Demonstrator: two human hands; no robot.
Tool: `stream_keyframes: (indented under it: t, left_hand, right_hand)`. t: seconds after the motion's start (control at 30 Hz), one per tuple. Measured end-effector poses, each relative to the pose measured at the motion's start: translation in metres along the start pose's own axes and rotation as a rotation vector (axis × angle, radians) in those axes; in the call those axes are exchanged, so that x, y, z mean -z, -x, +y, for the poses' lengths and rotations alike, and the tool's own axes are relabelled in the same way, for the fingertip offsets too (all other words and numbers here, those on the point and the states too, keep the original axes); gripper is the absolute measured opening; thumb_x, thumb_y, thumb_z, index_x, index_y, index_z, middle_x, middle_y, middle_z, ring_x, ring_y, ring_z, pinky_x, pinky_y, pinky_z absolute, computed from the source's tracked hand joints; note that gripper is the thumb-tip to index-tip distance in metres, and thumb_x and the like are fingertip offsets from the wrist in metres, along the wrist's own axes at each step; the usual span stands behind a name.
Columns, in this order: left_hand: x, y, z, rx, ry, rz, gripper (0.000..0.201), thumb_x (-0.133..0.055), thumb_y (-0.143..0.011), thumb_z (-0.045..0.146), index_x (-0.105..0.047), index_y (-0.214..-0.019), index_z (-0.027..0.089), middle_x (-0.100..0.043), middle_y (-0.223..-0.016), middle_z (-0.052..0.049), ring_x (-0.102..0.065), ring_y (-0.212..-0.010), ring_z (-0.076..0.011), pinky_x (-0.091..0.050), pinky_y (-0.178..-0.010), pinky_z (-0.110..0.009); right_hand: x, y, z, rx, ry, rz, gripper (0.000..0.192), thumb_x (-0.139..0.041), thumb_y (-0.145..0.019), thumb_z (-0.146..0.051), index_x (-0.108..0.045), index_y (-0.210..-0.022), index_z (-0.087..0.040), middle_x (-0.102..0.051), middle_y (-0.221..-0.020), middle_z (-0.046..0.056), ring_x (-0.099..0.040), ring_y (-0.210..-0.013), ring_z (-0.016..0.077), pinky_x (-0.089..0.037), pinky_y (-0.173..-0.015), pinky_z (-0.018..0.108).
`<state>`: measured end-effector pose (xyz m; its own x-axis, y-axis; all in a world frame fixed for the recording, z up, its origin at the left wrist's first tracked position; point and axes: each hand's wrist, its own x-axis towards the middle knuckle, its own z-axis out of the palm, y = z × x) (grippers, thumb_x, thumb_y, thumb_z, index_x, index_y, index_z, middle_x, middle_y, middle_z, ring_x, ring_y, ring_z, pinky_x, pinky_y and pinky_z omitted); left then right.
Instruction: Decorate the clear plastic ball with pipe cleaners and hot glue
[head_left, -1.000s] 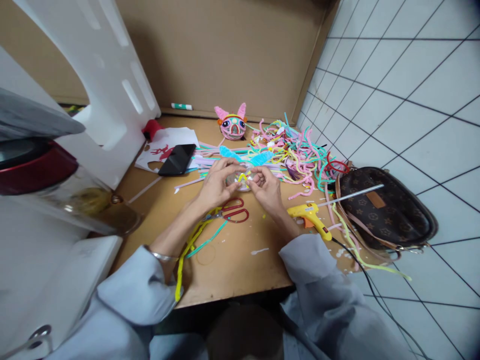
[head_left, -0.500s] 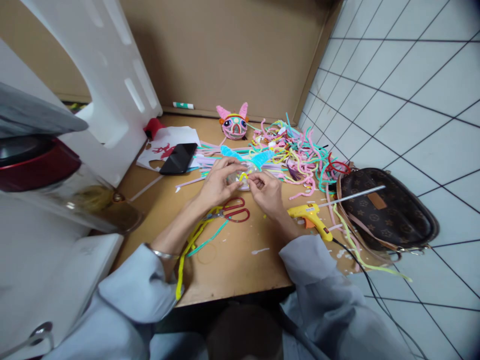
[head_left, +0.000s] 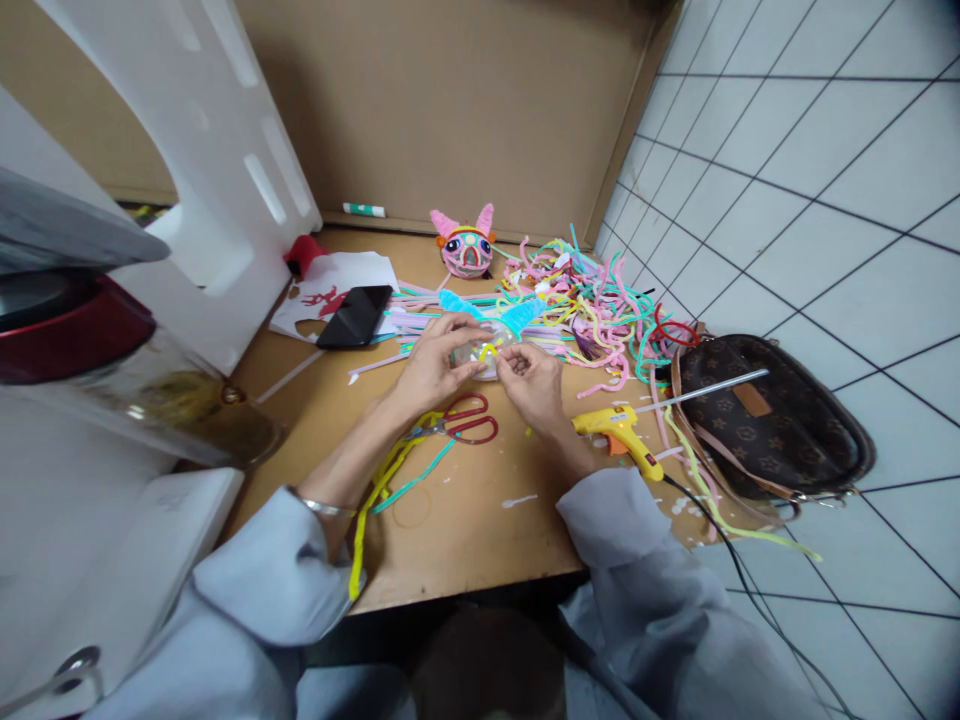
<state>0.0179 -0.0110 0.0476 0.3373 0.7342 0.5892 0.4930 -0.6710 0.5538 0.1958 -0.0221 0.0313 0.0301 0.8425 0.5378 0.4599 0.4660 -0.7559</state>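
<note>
A clear, rounded plastic piece (head_left: 472, 350) with two blue fuzzy ears (head_left: 523, 317) is between my hands. My left hand (head_left: 441, 362) grips its left side, thumb below and fingers over the top. On its front lies a short bent yellow pipe cleaner (head_left: 489, 351). With thumb and forefinger pinched together, my right hand (head_left: 531, 378) holds the right end of that yellow strip. Red-handled scissors (head_left: 472, 420) lie just below my hands, beside long yellow pipe cleaners (head_left: 361, 535) and a teal one (head_left: 416, 478). A yellow glue gun (head_left: 621, 432) rests right of my right wrist.
Behind stands a finished pink-eared animal head (head_left: 466, 250). A tangled heap of pipe cleaners (head_left: 600, 310) covers the back right, near a brown handbag (head_left: 772, 415). A black phone (head_left: 355, 317) lies on paper at left, with a glass jug (head_left: 187, 410) closer to me.
Both hands keep nearly the same hold on the clear piece and the yellow pipe cleaner. The whole view has shifted very slightly; nothing else has visibly moved.
</note>
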Motion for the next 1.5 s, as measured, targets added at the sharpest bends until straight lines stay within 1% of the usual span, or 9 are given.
stream_keyframes:
  t: [0.33, 0.43, 0.53, 0.63, 0.9, 1.1, 1.27, 1.4, 1.5]
  left_hand:
    - [0.001, -0.001, 0.002, -0.01, -0.004, 0.0, 0.035, -0.065, -0.089, 0.043, -0.072, -0.116, 0.021, -0.062, -0.124, -0.009, -0.057, -0.117, -0.0263, -0.044, -0.106, -0.045]
    - [-0.001, -0.001, -0.001, -0.023, -0.005, 0.004, 0.037, -0.065, -0.089, 0.046, -0.072, -0.116, 0.021, -0.062, -0.123, -0.01, -0.057, -0.117, -0.0267, -0.044, -0.106, -0.045]
    - [-0.004, -0.001, -0.005, -0.017, -0.018, 0.012, 0.039, -0.065, -0.088, 0.048, -0.071, -0.117, 0.021, -0.063, -0.123, -0.01, -0.057, -0.118, -0.0275, -0.044, -0.106, -0.045]
    - [-0.005, -0.002, -0.006, -0.01, -0.025, 0.019, 0.045, -0.066, -0.088, 0.05, -0.068, -0.122, 0.021, -0.064, -0.124, -0.011, -0.056, -0.12, -0.0279, -0.043, -0.107, -0.045]
    - [-0.008, -0.002, -0.008, -0.028, -0.005, 0.045, 0.049, -0.067, -0.087, 0.051, -0.067, -0.123, 0.019, -0.066, -0.126, -0.012, -0.058, -0.119, -0.0277, -0.043, -0.106, -0.045]
    - [-0.007, -0.002, -0.008, -0.028, 0.038, 0.031, 0.051, -0.072, -0.083, 0.05, -0.067, -0.124, 0.019, -0.066, -0.128, -0.013, -0.058, -0.121, -0.0279, -0.042, -0.108, -0.046]
    - [0.001, -0.003, -0.008, 0.043, 0.224, 0.004, 0.04, -0.064, -0.088, 0.042, -0.069, -0.121, 0.02, -0.068, -0.129, -0.011, -0.06, -0.121, -0.0255, -0.045, -0.108, -0.043]
    - [0.003, -0.003, -0.018, 0.154, 0.399, 0.088, 0.033, -0.052, -0.091, 0.031, -0.071, -0.114, 0.016, -0.071, -0.122, -0.011, -0.064, -0.114, -0.0247, -0.049, -0.103, -0.042]
    - [0.002, -0.003, -0.024, 0.202, 0.379, 0.207, 0.028, -0.052, -0.089, 0.029, -0.073, -0.103, 0.016, -0.073, -0.115, -0.01, -0.065, -0.111, -0.0243, -0.05, -0.101, -0.043]
  right_hand:
    - [0.0, -0.002, -0.003, -0.085, -0.067, -0.004, 0.009, -0.061, -0.076, -0.028, -0.059, -0.07, -0.022, -0.059, -0.064, -0.003, -0.053, -0.058, 0.0127, -0.045, -0.062, 0.027]
    - [0.001, -0.002, -0.002, -0.102, -0.111, 0.011, 0.007, -0.062, -0.075, -0.028, -0.059, -0.077, -0.022, -0.055, -0.063, -0.005, -0.052, -0.057, 0.0122, -0.044, -0.06, 0.026]
    - [0.001, -0.003, -0.001, -0.105, -0.133, -0.02, 0.014, -0.061, -0.076, -0.026, -0.064, -0.089, -0.021, -0.049, -0.059, -0.007, -0.049, -0.055, 0.0119, -0.042, -0.058, 0.025]
    - [0.003, -0.004, 0.0, -0.072, -0.121, -0.062, 0.021, -0.059, -0.078, -0.025, -0.07, -0.096, -0.021, -0.049, -0.061, -0.006, -0.046, -0.055, 0.012, -0.041, -0.058, 0.025]
    - [0.008, -0.004, 0.0, 0.047, -0.064, -0.072, 0.025, -0.058, -0.082, -0.025, -0.076, -0.098, -0.021, -0.068, -0.08, 0.002, -0.051, -0.062, 0.0135, -0.047, -0.064, 0.028]
    - [0.012, -0.005, -0.001, 0.049, -0.035, -0.092, 0.027, -0.057, -0.081, -0.024, -0.077, -0.099, -0.021, -0.066, -0.076, 0.001, -0.051, -0.061, 0.0136, -0.046, -0.063, 0.028]
    - [0.014, -0.006, 0.0, 0.071, -0.054, -0.08, 0.029, -0.057, -0.079, -0.027, -0.077, -0.098, -0.018, -0.061, -0.069, 0.0, -0.049, -0.059, 0.0134, -0.043, -0.06, 0.028]
    - [0.014, -0.006, 0.0, 0.059, -0.058, -0.081, 0.029, -0.057, -0.08, -0.028, -0.077, -0.098, -0.017, -0.061, -0.07, 0.001, -0.048, -0.058, 0.013, -0.043, -0.059, 0.028]
    - [0.014, -0.005, -0.001, 0.042, -0.03, -0.092, 0.03, -0.057, -0.08, -0.03, -0.077, -0.1, -0.019, -0.063, -0.074, 0.001, -0.049, -0.059, 0.013, -0.044, -0.06, 0.028]
